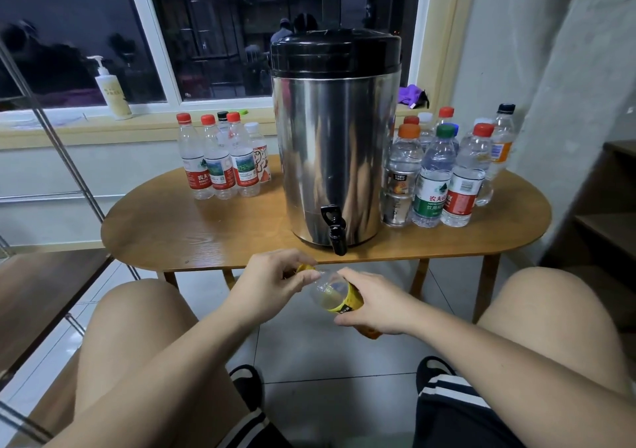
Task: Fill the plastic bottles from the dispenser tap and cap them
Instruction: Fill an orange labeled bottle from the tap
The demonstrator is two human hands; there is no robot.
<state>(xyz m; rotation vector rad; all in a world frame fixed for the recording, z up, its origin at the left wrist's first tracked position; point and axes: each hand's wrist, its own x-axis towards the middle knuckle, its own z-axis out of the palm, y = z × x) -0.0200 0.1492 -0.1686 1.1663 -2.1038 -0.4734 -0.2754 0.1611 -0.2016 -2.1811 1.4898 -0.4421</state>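
Two hands hold a yellow-labelled bottle [335, 292] below the dispenser tap [335, 232]; our right hand [375, 304] wraps its body, our left hand [275, 280] pinches the yellow cap [304, 268]

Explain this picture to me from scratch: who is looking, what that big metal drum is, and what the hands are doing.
The one picture comes from a camera worn on a person's head, looking down past their own knees. No machine is at work here, only two bare hands. On the oval wooden table stands a tall stainless-steel drinks dispenser with a black lid; its black tap juts out at the table's near edge. Capped clear plastic bottles stand in a group to the left of the dispenser and another to its right. Below the tap, the right hand grips a tilted clear bottle with a yellow label, and the left hand pinches its yellow cap at the neck. Whether the cap is going on or coming off cannot be told.
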